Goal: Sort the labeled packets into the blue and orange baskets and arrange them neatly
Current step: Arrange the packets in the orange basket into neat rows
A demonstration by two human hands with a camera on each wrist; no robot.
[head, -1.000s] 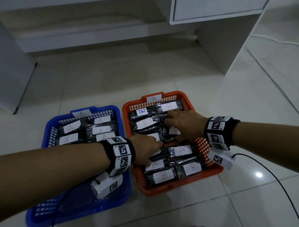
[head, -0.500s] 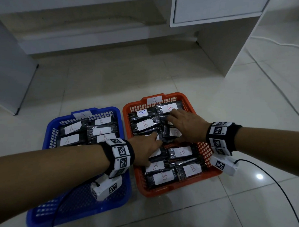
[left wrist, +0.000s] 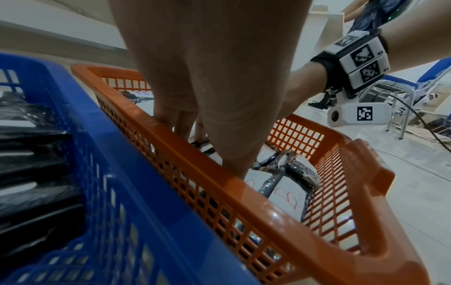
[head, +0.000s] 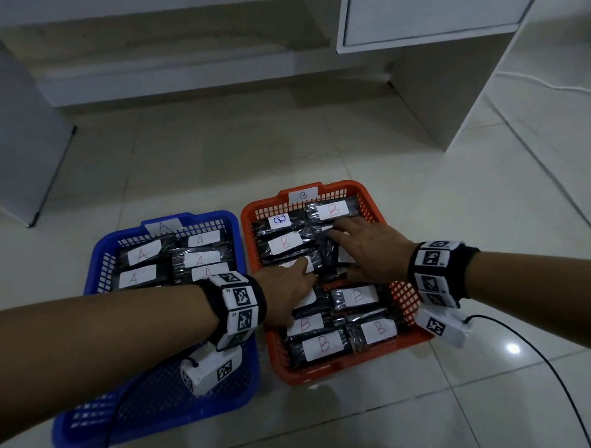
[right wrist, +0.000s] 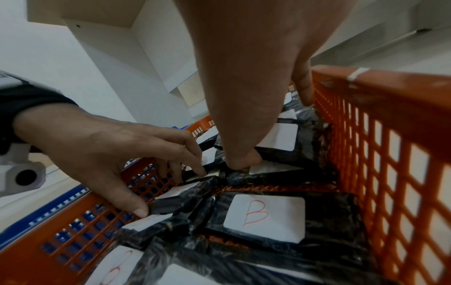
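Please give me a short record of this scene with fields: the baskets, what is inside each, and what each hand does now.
blue basket: on the floor, left of the orange one; holds black packets labeled A
orange basket: holds black packets labeled B in rows
left hand: inside the orange basket, fingers resting on B packets
right hand: inside the orange basket, spread flat, pressing on B packets
packets outside baskets: none visible
basket tags: A on blue, B on orange

This looks like an indoor room of a home or office, though which cannot be told. Glossy pale floor tiles (head: 368, 146) spread out beneath a white cabinet (head: 447, 10), whose side panel (head: 451, 91) reaches the floor; a white cable (head: 552, 85) trails just right of that cabinet.
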